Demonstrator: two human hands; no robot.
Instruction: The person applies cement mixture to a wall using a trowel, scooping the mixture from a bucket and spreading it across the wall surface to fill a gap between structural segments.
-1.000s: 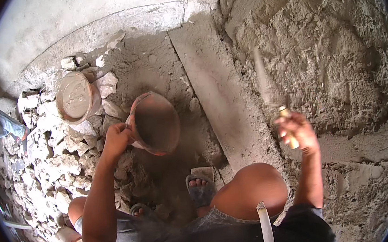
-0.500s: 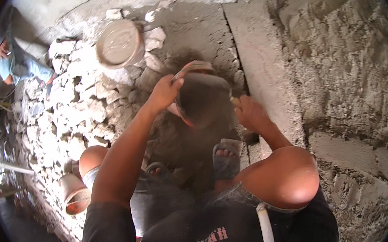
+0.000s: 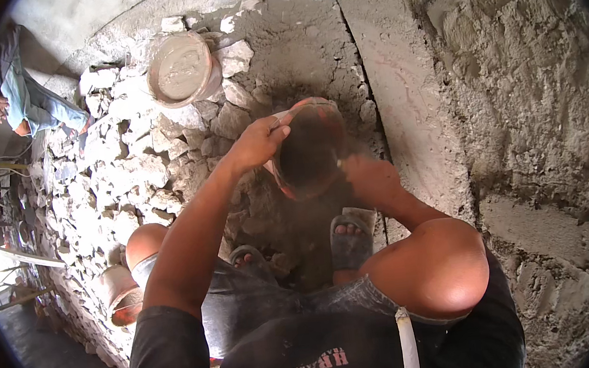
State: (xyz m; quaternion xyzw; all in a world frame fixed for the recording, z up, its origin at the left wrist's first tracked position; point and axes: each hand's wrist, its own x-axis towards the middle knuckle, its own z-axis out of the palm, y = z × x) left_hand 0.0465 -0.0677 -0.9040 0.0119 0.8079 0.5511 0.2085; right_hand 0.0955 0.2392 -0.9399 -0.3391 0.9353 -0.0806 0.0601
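In front of my feet, a dusty orange bucket (image 3: 278, 178) is tilted with its dark mouth toward me. My left hand (image 3: 261, 143) is closed on its upper left rim, thumb over the edge. At the bucket's right side, my right hand (image 3: 372, 180) is curled and smeared by motion. A small pale tool-handle end (image 3: 339, 163) shows at its fingers; the rest of that tool is hidden in the dark, dusty bucket mouth.
A bucket of wet grey mortar (image 3: 183, 70) stands on rubble stones (image 3: 140, 167) ahead left. Another bucket (image 3: 122, 296) lies beside my left knee. A person (image 3: 35, 102) is at far left. A rough mortar-covered wall (image 3: 526, 90) rises on the right. A cigarette (image 3: 408, 347) shows below.
The bucket's mouth has turned a little, showing more of its orange inner wall. My right hand has shifted left and slightly nearer me, against the bucket. My left hand keeps its hold.
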